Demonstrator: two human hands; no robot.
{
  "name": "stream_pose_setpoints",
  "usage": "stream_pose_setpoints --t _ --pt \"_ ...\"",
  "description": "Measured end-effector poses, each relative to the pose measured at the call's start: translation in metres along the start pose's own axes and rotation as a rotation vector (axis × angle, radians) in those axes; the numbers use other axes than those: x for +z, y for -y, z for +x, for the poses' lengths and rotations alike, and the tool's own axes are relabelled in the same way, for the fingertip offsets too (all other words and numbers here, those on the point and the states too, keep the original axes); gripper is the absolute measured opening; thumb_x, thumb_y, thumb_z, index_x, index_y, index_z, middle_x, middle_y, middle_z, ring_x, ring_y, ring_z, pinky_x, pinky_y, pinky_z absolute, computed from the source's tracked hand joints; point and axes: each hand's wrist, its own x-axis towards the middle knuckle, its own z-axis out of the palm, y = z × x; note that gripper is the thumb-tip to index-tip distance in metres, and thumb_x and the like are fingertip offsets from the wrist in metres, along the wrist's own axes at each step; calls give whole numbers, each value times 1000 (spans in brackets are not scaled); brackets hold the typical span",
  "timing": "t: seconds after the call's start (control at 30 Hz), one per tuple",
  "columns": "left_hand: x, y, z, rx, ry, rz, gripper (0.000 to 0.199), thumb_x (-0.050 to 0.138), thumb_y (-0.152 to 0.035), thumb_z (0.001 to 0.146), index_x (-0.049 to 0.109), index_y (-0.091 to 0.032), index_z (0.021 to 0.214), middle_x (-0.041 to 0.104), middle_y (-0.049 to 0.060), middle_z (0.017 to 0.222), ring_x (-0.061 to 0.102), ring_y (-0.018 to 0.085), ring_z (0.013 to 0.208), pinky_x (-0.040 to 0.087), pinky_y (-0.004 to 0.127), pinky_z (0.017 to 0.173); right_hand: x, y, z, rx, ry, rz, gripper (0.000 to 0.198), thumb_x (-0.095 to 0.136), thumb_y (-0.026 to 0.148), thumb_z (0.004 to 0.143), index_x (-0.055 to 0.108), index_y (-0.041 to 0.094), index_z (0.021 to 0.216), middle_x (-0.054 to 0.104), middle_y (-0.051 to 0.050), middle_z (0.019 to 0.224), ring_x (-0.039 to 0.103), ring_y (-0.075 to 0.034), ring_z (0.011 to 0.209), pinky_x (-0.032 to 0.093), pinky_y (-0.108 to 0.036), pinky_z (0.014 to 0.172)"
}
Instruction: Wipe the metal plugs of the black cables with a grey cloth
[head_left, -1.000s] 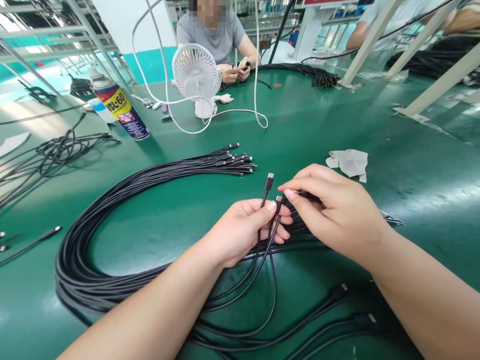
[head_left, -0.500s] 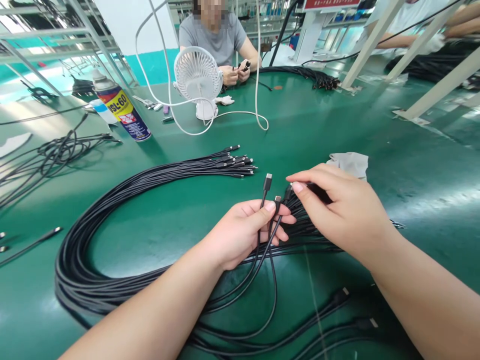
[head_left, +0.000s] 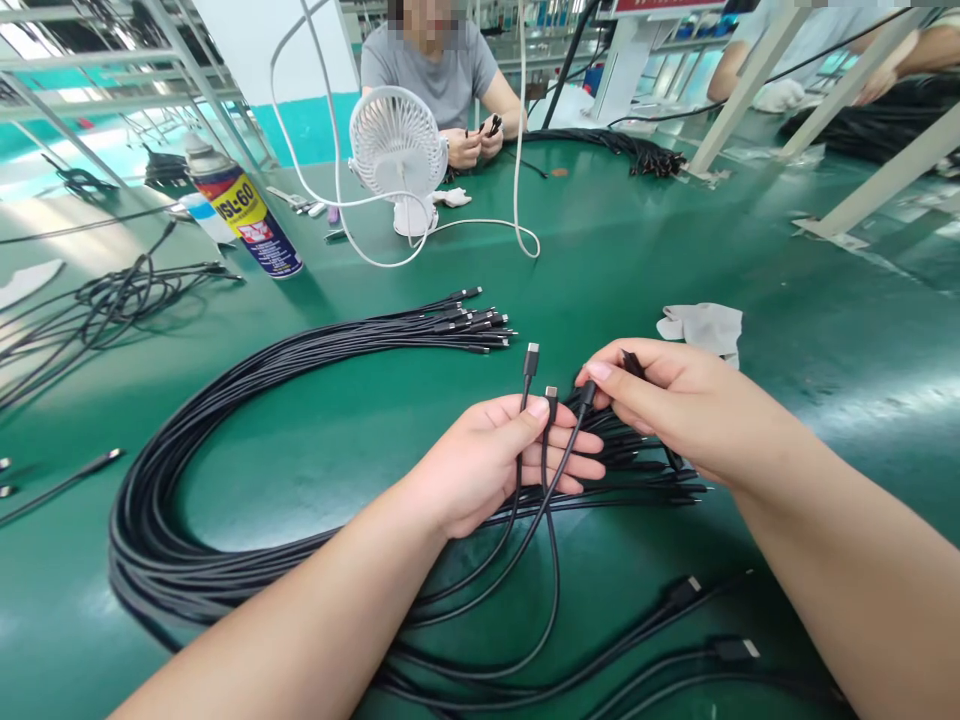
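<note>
My left hand (head_left: pixel 487 460), palm up, pinches black USB cables under the thumb. One slim metal-tipped plug (head_left: pixel 531 362) stands up past the thumb, and a second plug (head_left: pixel 551 397) rests against the fingers beside it. My right hand (head_left: pixel 675 400) grips a third cable by its black plug (head_left: pixel 588 394) between thumb and forefinger; the plug's tip is hidden. Something dark (head_left: pixel 634 365) also shows within the right fingers, too covered to name. A curved bundle of black cables (head_left: pixel 217 395) lies on the green table around the left forearm, with plug ends behind both hands.
Beyond the bundle stand a white fan (head_left: pixel 397 150) and a spray can (head_left: pixel 251 220). Loose cables (head_left: pixel 120 300) lie at left, and a pale cloth-like piece (head_left: pixel 705 330) lies behind my right hand. Across the table (head_left: pixel 600 270), a person in grey (head_left: pixel 427 80) handles cables.
My right hand has closed on the third cable's plug and drawn it slightly right, away from the left fingers. The left fingers have spread a little; its two plugs stay in place.
</note>
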Motion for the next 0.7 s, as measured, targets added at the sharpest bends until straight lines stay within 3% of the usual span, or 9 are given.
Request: stream_pose_setpoints --t 0.2,0.37,0.7 --pt "0 0 0 21 40 -18 25 65 -37 90 65 -13 86 74 12 99 73 21 81 56 31 72 4 7 -4 -85 93 -89 29 53 43 91 64 19 78 63 -1 68 57 -15 65 44 -27 60" --pt "1 0 0 24 47 26 23 66 -37 90 65 -13 89 72 10 95 70 15 69 54 28 70 7 13 -6 -111 171 -91 28 50 38 93 60 20 74 61 1 62 58 -14 60 45 -26 59" --pt "0 1 0 57 63 24 27 72 -38 85 66 -12 85 71 8 89 67 13 68 51 27 69 6 15 -10 -132 187 31 32 52 44 95 62 21 77 65 0 67 62 -14 62 49 -26 62"
